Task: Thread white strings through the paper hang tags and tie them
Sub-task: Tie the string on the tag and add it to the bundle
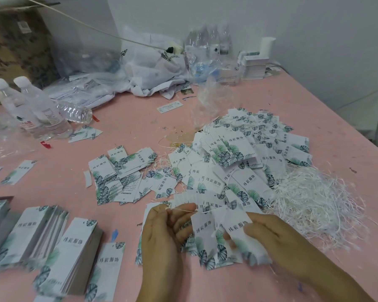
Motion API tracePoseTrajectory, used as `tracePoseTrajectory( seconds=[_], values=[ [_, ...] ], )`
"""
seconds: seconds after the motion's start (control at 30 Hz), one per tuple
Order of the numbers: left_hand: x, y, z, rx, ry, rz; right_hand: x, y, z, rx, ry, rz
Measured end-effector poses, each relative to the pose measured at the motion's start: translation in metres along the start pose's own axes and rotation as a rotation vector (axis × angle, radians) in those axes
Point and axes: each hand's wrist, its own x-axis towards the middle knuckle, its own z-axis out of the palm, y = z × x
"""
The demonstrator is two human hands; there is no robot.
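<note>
Left hand (162,234): sitting at lower centre of the frame, fingers curling inward, thumb and forefinger pinching one end of a white string (184,210) near the fingertips.
White string: running taut from that pinch rightward to the top of the held hang tags (207,236).
Right hand (273,238): lying at lower right, fingers curling round the right side of the held hang tags, thumb pressing on the front card (the grip is closed on the paper, not spread).
Held hang tags: a small fanned bunch of white cards with green leaf print and dark lettering, hanging between the two hands just above the pink table (129,118).
Loose string pile (314,205): lying at centre right, a tangled white heap just beside the right hand.
Strung tag heap (238,158): spreading across the centre of the frame, tags mixing with thin strings.
Stacked tags (74,253): sitting in neat stacks at lower left, well apart from the hands.
Water bottles (31,110): standing and lying at upper left (clear, white caps).
Plastic bags (153,62): crumpling against the wall at upper centre.
</note>
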Motion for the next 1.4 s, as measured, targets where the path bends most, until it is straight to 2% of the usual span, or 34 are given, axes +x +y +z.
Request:
tracePoseTrajectory(
  seconds=[0.13, 0.2, 0.27, 0.37, 0.6, 0.77, 1.03, 1.23, 1.4],
  values=[
    [-0.003, 0.003, 0.001, -0.024, 0.002, -0.012, 0.009, 0.012, 0.002, 0.360, -0.014, 0.091],
    [-0.003, 0.003, 0.001, -0.041, -0.003, -0.032, 0.013, 0.012, 0.007, 0.473, -0.092, 0.093],
    [-0.004, 0.002, 0.002, -0.069, -0.008, -0.060, 0.018, 0.014, 0.016, 0.494, -0.151, 0.047],
    [-0.005, 0.001, 0.002, -0.099, -0.006, -0.093, 0.019, 0.015, 0.026, 0.484, -0.154, 0.035],
    [-0.004, 0.000, 0.002, -0.147, -0.006, -0.189, 0.018, 0.014, 0.038, 0.435, -0.073, -0.073],
    [-0.008, -0.002, 0.004, -0.119, -0.052, -0.227, 0.018, 0.013, 0.041, 0.434, 0.024, -0.054],
    [-0.011, 0.002, 0.005, -0.148, -0.109, -0.268, 0.018, 0.013, 0.041, 0.578, 0.147, -0.096],
    [-0.006, 0.012, 0.000, -0.246, -0.109, -0.237, 0.018, 0.011, 0.027, 0.695, 0.257, -0.305],
    [-0.003, 0.016, -0.004, -0.296, -0.101, -0.222, 0.016, 0.008, 0.025, 0.778, 0.255, -0.413]
  ],
)
